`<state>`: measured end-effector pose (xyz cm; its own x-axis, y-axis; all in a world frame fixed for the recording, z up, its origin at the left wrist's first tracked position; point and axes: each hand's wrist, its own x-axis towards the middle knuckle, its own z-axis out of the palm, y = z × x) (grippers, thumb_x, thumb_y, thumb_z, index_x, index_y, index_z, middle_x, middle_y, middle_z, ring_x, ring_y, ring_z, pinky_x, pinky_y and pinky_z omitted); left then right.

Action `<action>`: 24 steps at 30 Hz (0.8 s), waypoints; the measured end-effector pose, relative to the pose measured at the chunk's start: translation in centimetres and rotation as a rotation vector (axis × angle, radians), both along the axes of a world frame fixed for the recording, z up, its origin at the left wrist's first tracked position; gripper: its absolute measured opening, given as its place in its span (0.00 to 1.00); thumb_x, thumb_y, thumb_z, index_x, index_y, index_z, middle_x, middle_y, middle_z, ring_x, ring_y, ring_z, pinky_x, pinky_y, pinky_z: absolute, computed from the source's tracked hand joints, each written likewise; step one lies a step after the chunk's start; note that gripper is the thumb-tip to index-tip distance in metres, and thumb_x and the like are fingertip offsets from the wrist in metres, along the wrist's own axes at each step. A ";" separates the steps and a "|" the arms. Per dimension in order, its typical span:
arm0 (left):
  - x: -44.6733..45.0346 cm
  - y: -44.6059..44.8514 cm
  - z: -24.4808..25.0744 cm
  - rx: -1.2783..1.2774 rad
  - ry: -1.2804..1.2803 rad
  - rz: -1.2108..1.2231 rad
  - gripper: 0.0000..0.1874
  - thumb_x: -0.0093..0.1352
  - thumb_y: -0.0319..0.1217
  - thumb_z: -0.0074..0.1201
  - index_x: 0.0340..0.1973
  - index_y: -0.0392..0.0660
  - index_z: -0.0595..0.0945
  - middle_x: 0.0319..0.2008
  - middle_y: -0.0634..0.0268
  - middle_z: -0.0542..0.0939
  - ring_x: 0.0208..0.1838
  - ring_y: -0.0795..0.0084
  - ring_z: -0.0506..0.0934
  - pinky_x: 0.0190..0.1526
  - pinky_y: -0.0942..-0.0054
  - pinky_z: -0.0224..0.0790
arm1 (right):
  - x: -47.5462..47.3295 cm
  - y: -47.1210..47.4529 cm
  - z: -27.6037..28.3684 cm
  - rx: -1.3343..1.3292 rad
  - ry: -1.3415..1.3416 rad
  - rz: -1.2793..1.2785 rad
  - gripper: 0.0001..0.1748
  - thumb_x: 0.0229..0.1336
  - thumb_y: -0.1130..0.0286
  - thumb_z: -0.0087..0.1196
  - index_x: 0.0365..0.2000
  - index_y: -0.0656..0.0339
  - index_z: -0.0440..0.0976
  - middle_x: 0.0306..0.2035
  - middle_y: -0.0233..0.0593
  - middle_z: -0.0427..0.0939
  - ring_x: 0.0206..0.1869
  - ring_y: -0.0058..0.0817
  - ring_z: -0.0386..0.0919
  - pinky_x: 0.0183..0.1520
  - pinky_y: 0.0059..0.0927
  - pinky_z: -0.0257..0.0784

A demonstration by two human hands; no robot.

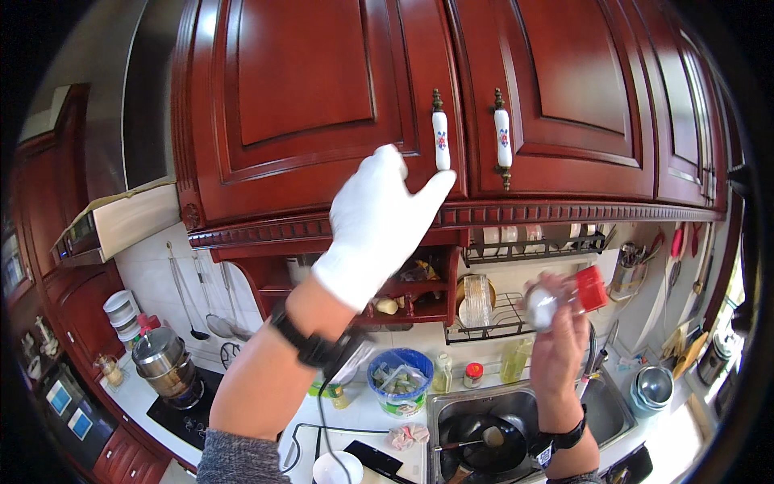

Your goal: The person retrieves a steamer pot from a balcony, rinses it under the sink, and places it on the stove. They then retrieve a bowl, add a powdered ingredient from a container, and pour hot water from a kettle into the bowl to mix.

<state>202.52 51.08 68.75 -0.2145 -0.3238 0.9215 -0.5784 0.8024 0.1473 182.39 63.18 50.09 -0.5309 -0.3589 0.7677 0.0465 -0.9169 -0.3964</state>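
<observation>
My left hand (pixel 384 221), in a white glove, is raised in front of the left door of a dark red wooden wall cabinet (pixel 308 66). Its thumb is apart from the curled fingers, with the tip at the lower end of a white porcelain door handle (pixel 441 139); whether it touches is unclear. Nothing shows in this hand. In my bare right hand (pixel 562 339) is a small clear jar (pixel 542 305) with a red lid (pixel 589 289) and something white inside. Motion blurs it. The right hand is above the sink, before the dish racks.
Below are a steel sink (pixel 471 396) with a wok (pixel 496 444), a blue-lined bucket (pixel 399 381), a red-lidded jar (pixel 473 374) and a white bowl (pixel 337 469). A pot (pixel 160 357) stands on the stove at left. Wire dish racks (pixel 502 323) hang on the wall. Metal bowls (pixel 653 387) sit at right.
</observation>
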 end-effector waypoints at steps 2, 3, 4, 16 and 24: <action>-1.7 0.1 1.7 0.022 -0.029 0.052 0.30 0.71 0.59 0.62 0.31 0.41 0.81 0.22 0.57 0.79 0.29 0.55 0.80 0.36 0.56 0.72 | -1.3 0.4 2.3 -0.135 0.071 -0.093 0.29 0.73 0.62 0.59 0.67 0.62 0.67 0.66 0.44 0.74 0.67 0.36 0.73 0.71 0.41 0.68; -2.5 0.3 1.9 0.042 -0.018 -0.030 0.29 0.71 0.58 0.61 0.28 0.42 0.83 0.23 0.55 0.81 0.31 0.53 0.82 0.37 0.54 0.73 | -1.8 0.4 3.5 -0.162 0.071 -0.136 0.28 0.74 0.62 0.58 0.68 0.61 0.67 0.68 0.44 0.73 0.68 0.36 0.72 0.72 0.42 0.67; -3.3 0.7 1.9 0.017 -0.044 0.001 0.21 0.72 0.49 0.60 0.29 0.42 0.83 0.24 0.52 0.83 0.31 0.51 0.83 0.36 0.52 0.74 | -2.1 0.5 4.7 -0.205 0.046 -0.163 0.28 0.75 0.63 0.57 0.69 0.61 0.67 0.69 0.43 0.72 0.69 0.36 0.72 0.73 0.43 0.67; 8.1 10.1 -3.1 -0.051 0.409 -0.533 0.03 0.72 0.25 0.60 0.39 0.39 0.82 0.25 0.69 0.79 0.24 0.79 0.72 0.27 0.72 0.66 | 1.6 -2.2 21.9 -0.262 0.280 -0.114 0.23 0.68 0.58 0.68 0.56 0.61 0.77 0.51 0.36 0.83 0.54 0.23 0.80 0.60 0.28 0.73; 27.7 9.3 -1.3 -0.366 0.537 -0.055 0.24 0.76 0.29 0.58 0.67 0.41 0.75 0.67 0.55 0.77 0.67 0.63 0.77 0.65 0.64 0.73 | 11.6 -10.9 34.6 -0.164 0.447 -0.353 0.33 0.60 0.51 0.73 0.54 0.67 0.76 0.49 0.40 0.82 0.52 0.24 0.79 0.59 0.29 0.73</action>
<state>230.21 60.35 67.46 0.2992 0.0299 0.9537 -0.4568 0.8820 0.1156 193.94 52.24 84.72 -0.2086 -0.0767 0.9750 -0.4115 -0.8975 -0.1587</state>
